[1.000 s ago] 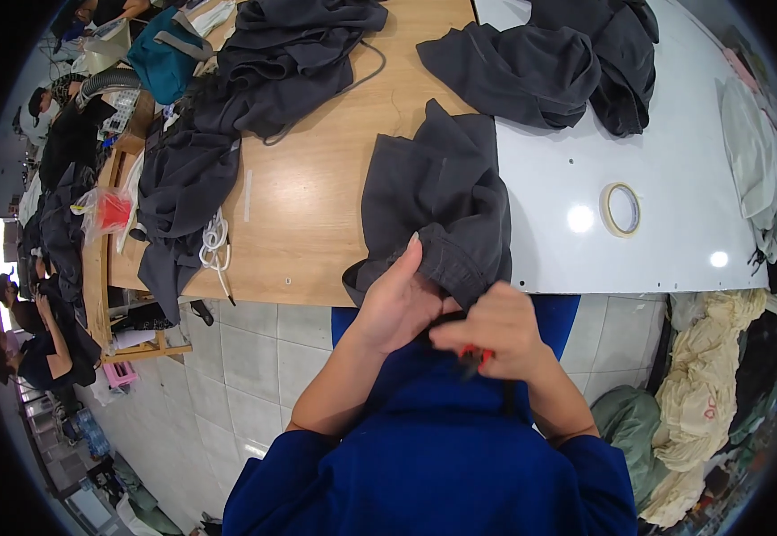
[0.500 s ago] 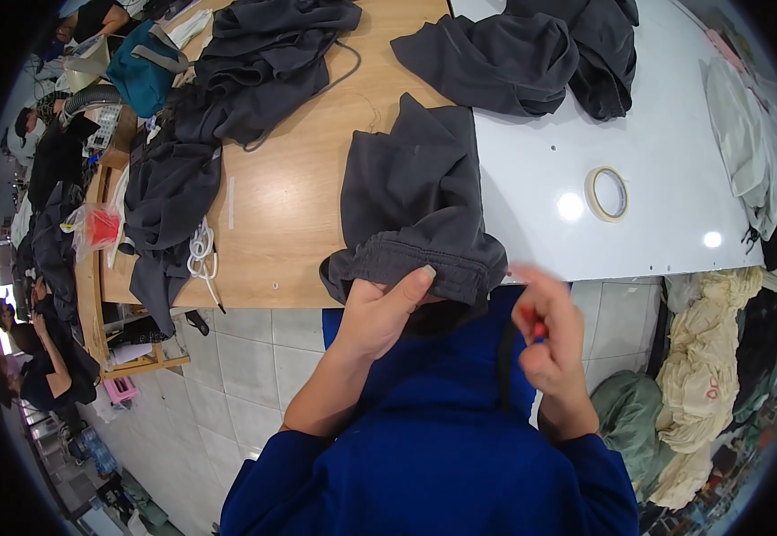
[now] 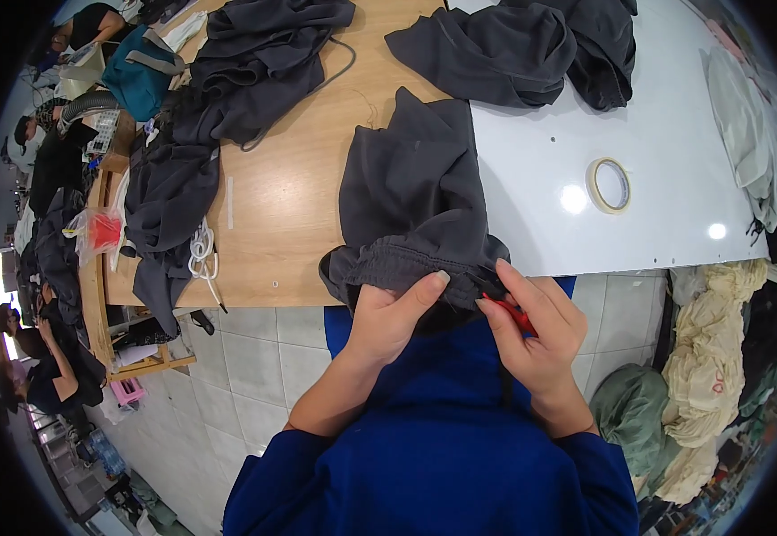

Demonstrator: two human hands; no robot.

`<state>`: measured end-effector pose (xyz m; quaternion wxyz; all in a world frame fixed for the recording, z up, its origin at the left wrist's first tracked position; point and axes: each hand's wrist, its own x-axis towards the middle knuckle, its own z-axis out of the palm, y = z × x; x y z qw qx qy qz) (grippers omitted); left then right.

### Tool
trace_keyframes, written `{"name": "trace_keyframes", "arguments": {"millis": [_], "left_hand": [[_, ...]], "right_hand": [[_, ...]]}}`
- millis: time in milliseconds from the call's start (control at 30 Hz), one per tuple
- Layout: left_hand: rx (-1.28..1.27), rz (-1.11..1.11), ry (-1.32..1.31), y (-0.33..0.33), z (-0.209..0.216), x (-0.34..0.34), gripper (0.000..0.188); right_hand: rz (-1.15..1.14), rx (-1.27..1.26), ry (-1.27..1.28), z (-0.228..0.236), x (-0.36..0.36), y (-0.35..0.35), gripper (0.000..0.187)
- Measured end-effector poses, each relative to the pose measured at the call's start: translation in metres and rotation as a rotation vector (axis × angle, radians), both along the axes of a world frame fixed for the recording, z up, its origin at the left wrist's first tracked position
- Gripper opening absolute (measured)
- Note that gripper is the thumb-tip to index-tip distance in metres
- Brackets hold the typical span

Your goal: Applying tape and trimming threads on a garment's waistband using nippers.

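Note:
A dark grey garment (image 3: pixel 415 179) lies over the table edge, its gathered elastic band (image 3: pixel 406 261) facing me. My left hand (image 3: pixel 384 322) grips this band, thumb on top and fingers tucked inside the cloth. At the band's right end my right hand (image 3: pixel 540 335) is closed around small red-handled snips (image 3: pixel 515 314). Their tip lies against the cloth, partly hidden by my fingers and the dark folds. The thumb and index finger of the right hand touch or nearly touch the band.
More dark grey garments (image 3: pixel 495 58) are heaped at the back, with others (image 3: pixel 169 192) on the left. A tape roll (image 3: pixel 608 186) lies on the white tabletop (image 3: pixel 531 196). White cord (image 3: pixel 202 250) hangs at left. Cream cloth bundles (image 3: pixel 705 357) stand at right. Other people sit far left.
My right hand has moved left and up to the band's right end, bringing the red-handled snips against the cloth. My left thumb has shifted slightly right along the band.

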<state>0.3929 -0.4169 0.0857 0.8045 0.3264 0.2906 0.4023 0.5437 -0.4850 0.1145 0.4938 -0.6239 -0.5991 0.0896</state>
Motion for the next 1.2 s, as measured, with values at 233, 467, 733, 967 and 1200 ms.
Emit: {"name": "trace_keyframes", "arguments": {"millis": [233,467,733,967,1200], "left_hand": [[-0.043,-0.022,0.023,-0.004,0.000,-0.002,0.021],[-0.055,-0.045,0.013,-0.004,-0.002,-0.004,0.020],[-0.004,-0.036,0.107,-0.005,-0.004,-0.005,0.020],[-0.190,-0.134,0.045,0.000,-0.005,-0.003,0.038],[-0.091,-0.110,0.060,0.003,-0.010,-0.005,0.033]], "right_hand": [[-0.029,-0.018,-0.002,-0.001,-0.003,-0.001,0.041],[0.004,0.067,-0.105,-0.013,0.001,-0.001,0.041],[0.047,-0.107,0.239,0.009,-0.001,-0.003,0.035],[0.266,0.082,-0.004,-0.028,-0.009,0.002,0.022],[0.019,-0.031,0.246,-0.020,-0.004,0.001,0.028]]}}
